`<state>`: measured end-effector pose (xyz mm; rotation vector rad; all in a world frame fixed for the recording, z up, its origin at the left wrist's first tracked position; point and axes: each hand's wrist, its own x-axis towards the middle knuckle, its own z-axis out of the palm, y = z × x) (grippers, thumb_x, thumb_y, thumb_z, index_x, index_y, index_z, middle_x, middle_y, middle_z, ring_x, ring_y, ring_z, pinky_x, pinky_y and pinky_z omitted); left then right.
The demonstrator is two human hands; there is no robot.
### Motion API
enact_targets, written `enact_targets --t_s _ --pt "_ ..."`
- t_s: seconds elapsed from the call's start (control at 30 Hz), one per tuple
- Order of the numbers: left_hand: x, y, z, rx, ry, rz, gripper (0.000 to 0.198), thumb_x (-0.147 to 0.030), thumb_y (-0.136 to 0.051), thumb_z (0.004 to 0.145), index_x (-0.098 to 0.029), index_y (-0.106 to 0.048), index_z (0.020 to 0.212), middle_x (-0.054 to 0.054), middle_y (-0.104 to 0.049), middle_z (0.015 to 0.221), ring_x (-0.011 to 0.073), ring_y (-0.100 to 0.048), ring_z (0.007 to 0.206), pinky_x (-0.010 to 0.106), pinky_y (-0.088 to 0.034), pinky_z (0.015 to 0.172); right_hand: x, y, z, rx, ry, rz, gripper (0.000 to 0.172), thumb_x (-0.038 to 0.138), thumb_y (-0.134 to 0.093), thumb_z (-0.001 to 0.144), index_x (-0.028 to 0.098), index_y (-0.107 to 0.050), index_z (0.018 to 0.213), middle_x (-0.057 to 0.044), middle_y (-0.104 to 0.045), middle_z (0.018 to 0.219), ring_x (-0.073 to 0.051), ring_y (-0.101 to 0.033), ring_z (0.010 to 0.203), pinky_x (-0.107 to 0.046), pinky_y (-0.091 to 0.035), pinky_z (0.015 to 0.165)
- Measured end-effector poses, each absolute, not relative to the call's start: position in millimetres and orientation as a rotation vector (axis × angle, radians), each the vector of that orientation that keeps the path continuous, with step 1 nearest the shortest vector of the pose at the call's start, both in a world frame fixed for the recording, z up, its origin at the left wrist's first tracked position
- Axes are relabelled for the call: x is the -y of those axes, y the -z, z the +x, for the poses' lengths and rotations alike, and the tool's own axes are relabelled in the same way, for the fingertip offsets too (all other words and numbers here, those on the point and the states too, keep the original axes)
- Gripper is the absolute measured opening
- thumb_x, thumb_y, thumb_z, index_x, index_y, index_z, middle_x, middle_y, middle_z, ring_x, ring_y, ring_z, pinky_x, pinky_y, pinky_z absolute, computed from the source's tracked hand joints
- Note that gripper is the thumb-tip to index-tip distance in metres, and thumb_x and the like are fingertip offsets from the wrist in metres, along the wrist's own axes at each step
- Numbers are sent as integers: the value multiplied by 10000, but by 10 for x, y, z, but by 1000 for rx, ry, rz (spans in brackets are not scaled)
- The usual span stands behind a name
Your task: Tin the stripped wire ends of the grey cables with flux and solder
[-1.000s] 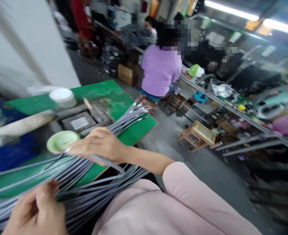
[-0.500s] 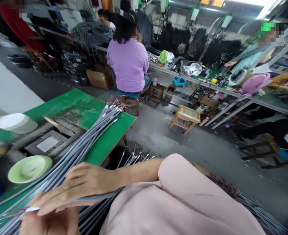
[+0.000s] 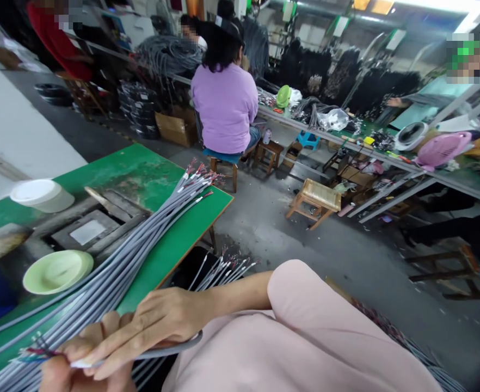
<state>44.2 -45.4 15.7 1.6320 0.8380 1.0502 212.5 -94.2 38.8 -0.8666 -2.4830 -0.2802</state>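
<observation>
My right hand [image 3: 172, 318] is closed on a grey cable [image 3: 170, 345], its extended fingers lying along the white sleeve [image 3: 82, 363] close to the cable's end. Below it, my left hand [image 3: 95, 375] pinches at the same end, where thin coloured wires [image 3: 40, 353] stick out past the thumb and fingertips. Part of the left hand is hidden behind the right one. The held cable bends back toward my pink shirt. Beside both hands, a thick bundle of grey cables [image 3: 137, 239] lies across the green table [image 3: 219, 207], with stripped wire ends at its far end.
A pale green bowl [image 3: 58, 272], a white tub [image 3: 42, 195] and a dark metal-framed fixture [image 3: 87, 231] stand on the table. More cables [image 3: 226, 269] rise beside the table edge. A wooden stool [image 3: 315, 198] stands on the floor. A person in purple [image 3: 226, 109] sits at the far bench.
The view has shifted, so the surroundings sit further right. Wires that fanned out leftward now bunch at my left fingertips. My right hand has moved slightly down and right, still on the cable.
</observation>
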Motion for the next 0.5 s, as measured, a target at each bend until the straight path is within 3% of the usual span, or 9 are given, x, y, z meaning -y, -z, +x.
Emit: enact_targets --t_s 0.03,0.07,0.13,0.23,0.33,0.5 --pt "452 -195 478 -813 -1075 1386 106 -645 -533 597 -631 -638 587 2 -248 205 183 -238 360 441 -251 409 962 -357 2133 2466 116 -873 290 232 -442 984 279 -658 1171 47 -591 1342 4 -513 1211 -84 -394 912" --pt "463 -231 514 -814 -1075 1244 187 -634 -545 651 -550 -661 530 -1 -298 236 172 -267 370 430 -271 412 991 -331 2139 2401 -36 -902 284 208 -438 982 248 -658 1158 22 -624 1305 -12 -549 1167 -103 -404 915" --pt "518 -273 576 -779 -1063 1209 252 -600 -661 630 -394 -691 488 -1 -416 310 166 -383 420 383 -313 415 1069 -293 2143 2133 -300 -1025 256 179 -441 968 185 -672 1077 -27 -718 1119 -58 -636 997 -162 -448 890" --pt "610 -225 649 -718 -1099 1169 377 -500 -766 617 -235 -615 396 15 -594 449 153 -507 473 330 -401 456 1162 -264 2158 1649 -700 -1151 273 368 -506 924 168 -689 892 -29 -730 801 -112 -642 678 -219 -500 647" --pt "628 -116 704 -704 -982 1168 420 -455 -711 730 -183 -590 435 31 -613 493 145 -543 496 295 -427 481 1155 -237 2182 1507 -1120 -1131 307 407 -562 876 180 -640 685 33 -605 536 -92 -528 455 -213 -430 490" --pt "633 -99 728 -752 -957 1033 448 -513 -695 736 -158 -574 491 14 -582 492 103 -496 483 249 -396 495 1126 -171 2141 1376 -1262 -1171 311 393 -523 890 185 -610 676 60 -485 415 -79 -401 353 -222 -345 424"
